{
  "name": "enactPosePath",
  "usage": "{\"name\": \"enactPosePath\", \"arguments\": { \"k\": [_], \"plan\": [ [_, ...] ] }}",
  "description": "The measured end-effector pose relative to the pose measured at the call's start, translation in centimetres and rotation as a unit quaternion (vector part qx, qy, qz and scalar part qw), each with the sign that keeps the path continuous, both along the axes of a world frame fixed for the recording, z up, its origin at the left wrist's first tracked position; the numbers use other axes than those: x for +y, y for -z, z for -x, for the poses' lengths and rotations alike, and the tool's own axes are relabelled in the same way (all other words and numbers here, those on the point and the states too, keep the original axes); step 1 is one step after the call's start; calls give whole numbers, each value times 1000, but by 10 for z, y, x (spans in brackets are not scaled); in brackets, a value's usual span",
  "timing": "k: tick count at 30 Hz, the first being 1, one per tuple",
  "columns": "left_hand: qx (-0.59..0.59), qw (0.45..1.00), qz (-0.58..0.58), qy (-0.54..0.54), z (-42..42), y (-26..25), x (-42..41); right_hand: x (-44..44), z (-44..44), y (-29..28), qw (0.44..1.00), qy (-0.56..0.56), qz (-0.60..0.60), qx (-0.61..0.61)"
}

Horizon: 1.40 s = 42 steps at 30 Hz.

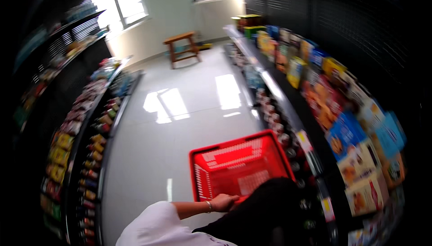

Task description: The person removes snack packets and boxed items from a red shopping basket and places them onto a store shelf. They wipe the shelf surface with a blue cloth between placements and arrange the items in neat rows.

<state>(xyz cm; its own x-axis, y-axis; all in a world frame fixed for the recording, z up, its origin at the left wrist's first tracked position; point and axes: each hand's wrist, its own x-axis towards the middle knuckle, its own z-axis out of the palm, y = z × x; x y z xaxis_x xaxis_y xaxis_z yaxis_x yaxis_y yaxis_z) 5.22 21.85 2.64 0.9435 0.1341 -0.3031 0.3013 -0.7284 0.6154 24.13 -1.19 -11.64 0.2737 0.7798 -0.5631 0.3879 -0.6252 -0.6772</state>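
My left hand (222,202) reaches in from the lower left, a bracelet at its wrist. Its fingers are closed on the near rim of a red plastic shopping basket (233,146). The basket has slotted walls, and its inner floor shows. It sits close beside the lower right shelf, its top tilted toward me. Black cloth (270,202), apparently my trouser leg, covers the basket's near right corner. My right hand is out of view.
Right shelves carry packaged snacks (320,104), canisters (248,21) and, lower down, bottles (276,121). Left shelves hold yellow packets (60,149) and small bottles or jars (89,193). A wooden stool (180,43) stands on the tiled floor (145,165) near the far wall.
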Motion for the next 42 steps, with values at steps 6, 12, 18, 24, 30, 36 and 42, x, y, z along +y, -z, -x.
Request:
{"name": "enactPosePath", "arguments": {
  "k": [6, 12, 18, 24, 30, 36, 42],
  "plan": [
    [-22, 998, -58, -24, 37, 57, 29, -31, 44, -7, 1000, 4, 15, -11],
    [-125, 991, -50, 20, 6, 62, 23, -70, 68, -15, 995, 89, 49, -20],
    [-98, 992, -67, 43, 16, 88, 46, -81, 107, -30, 989, 133, 66, -19],
    [124, 776, 559, -265, 8, 86, 38, -108, 136, -154, 958, 264, -74, -80],
    [142, 624, 713, -287, 10, 65, 36, -211, 131, -379, 583, 613, -345, -407],
    [28, 859, 468, -204, 18, 107, 42, -408, 134, -303, 337, 774, -245, -478],
    [-82, 983, 162, 10, 18, 51, 17, -450, 128, -100, 530, 764, -293, -223]
  ]
}}
